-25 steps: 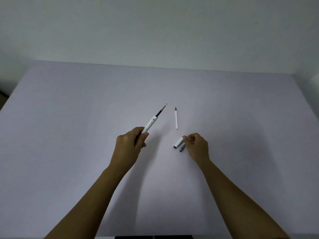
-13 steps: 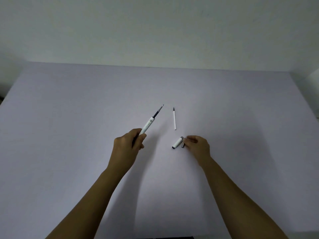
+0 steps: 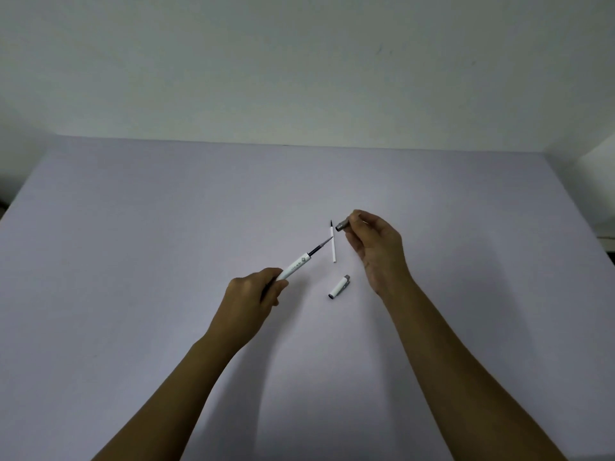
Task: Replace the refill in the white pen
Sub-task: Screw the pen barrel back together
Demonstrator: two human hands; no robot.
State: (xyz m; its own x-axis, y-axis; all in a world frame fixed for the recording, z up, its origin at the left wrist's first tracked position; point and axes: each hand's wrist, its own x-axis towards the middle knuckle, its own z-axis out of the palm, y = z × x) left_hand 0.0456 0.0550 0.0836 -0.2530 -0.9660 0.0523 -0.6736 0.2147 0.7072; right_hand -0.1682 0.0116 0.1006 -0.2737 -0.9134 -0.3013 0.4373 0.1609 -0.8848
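Observation:
My left hand (image 3: 254, 296) grips the white pen barrel (image 3: 297, 268), which points up and to the right; a dark refill tip (image 3: 320, 246) sticks out of its end. My right hand (image 3: 376, 249) is raised above the table and pinches a small grey tip piece (image 3: 342, 225) between thumb and fingers. A loose white refill (image 3: 333, 242) with a dark point lies on the table between the two hands. The white pen cap (image 3: 339, 287) with its grey clip lies on the table just below my right hand.
The work surface is a pale lilac table (image 3: 139, 247) against a plain wall. A white object (image 3: 599, 168) stands at the far right edge.
My right hand has lifted from beside the cap and moved up and away with the grey tip piece. The cap stays on the table. My left hand keeps the barrel in about the same pose.

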